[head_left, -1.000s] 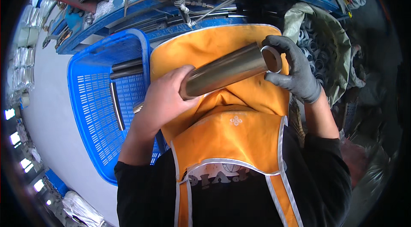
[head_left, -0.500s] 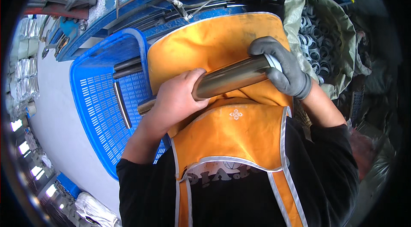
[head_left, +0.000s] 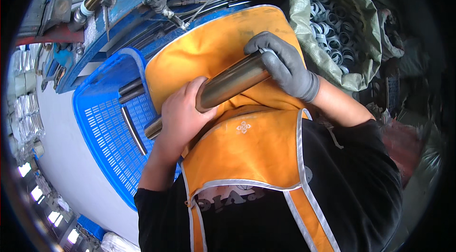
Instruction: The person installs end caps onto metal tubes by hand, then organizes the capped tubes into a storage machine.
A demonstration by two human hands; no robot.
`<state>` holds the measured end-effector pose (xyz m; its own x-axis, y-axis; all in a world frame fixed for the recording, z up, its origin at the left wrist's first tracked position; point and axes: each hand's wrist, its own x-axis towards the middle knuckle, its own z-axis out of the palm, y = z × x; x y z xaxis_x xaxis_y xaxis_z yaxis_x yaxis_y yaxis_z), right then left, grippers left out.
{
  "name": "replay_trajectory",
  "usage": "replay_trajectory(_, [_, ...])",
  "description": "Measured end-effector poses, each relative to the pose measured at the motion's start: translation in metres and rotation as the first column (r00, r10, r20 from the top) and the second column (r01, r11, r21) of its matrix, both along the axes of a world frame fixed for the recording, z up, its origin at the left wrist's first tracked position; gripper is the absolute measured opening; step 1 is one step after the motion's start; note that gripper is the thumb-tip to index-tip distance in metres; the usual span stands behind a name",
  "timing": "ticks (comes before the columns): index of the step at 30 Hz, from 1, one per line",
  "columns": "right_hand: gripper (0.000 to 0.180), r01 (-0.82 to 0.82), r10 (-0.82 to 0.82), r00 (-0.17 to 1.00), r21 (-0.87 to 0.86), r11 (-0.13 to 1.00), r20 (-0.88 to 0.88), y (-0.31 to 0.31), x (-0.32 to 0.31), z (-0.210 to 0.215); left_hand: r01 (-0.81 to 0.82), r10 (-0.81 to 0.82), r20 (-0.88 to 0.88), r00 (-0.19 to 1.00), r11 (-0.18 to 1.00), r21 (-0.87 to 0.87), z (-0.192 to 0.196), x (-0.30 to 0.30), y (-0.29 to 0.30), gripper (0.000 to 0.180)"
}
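A shiny bronze-brown metal tube (head_left: pixel 233 83) lies slantwise across my lap, its right end higher. My bare left hand (head_left: pixel 184 112) is wrapped round the tube's lower left part, and the tube's tail sticks out past the wrist. At the other end, my right hand (head_left: pixel 289 67), in a grey glove, grips the tip between thumb and fingers. A whitish ring (head_left: pixel 268 52) shows at that tip, mostly hidden by the glove. Beneath the tube is my orange apron (head_left: pixel 199 45).
On the left stands a blue plastic basket (head_left: pixel 80 104) with several dark tubes inside. A pale woven sack (head_left: pixel 301 28) full of grey-white rings (head_left: pixel 332 38) is at the far right. Along the back runs a blue metal machine frame (head_left: pixel 123 9) with rods and fittings.
In the picture, both hands and the tube have shifted left, along with the whole surroundings, as the view turned. The white ring at the tube's right end is now more covered by the gloved fingers.
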<state>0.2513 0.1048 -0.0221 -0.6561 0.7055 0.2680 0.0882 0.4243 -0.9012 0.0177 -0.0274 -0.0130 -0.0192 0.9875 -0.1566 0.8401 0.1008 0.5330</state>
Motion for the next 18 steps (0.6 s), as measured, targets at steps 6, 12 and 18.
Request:
replay_trajectory(6, [0.029,0.219,-0.225,0.974,-0.289,0.932,0.014,0.010,0.023,0.026,0.335,-0.442,0.100,0.892,0.792,0.511,0.009,-0.001,-0.009,0.060])
replay_trajectory(12, [0.046,-0.049,0.020,0.994,-0.284,0.957,-0.104,0.016,0.035,0.025,-0.228,-0.146,0.967,0.210,0.954,0.194,-0.010,0.003,0.005,0.080])
replay_trajectory(18, [0.038,0.127,-0.367,0.452,0.349,0.929,0.813,0.126,0.209,-0.109,-0.538,-0.151,0.894,0.422,0.752,0.381,0.024,-0.054,0.028,0.076])
